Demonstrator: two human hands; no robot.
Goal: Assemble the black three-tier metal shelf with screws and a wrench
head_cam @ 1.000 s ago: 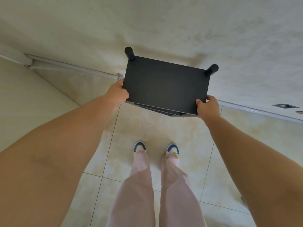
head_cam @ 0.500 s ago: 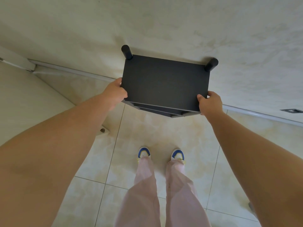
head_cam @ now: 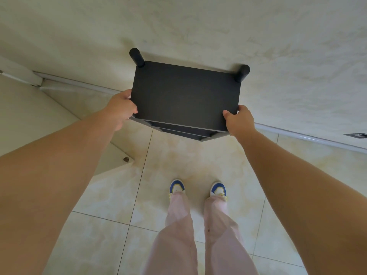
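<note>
A pale panel [head_cam: 111, 155] is leaning at the far left, a small dark fitting near its lower corner. Next to it the left hand [head_cam: 121, 108] is gripping the near left corner of the black shelf [head_cam: 184, 96], fingers curled over the edge. The shelf is standing upright against the cream wall [head_cam: 238, 32], its top tier facing the camera, two round post tops sticking up at the back corners, lower tiers peeking out beneath. The right hand [head_cam: 239, 121] is clutching the near right corner. Blue-toed shoes [head_cam: 177, 186] are standing on the tiled floor [head_cam: 178, 155] below
</note>
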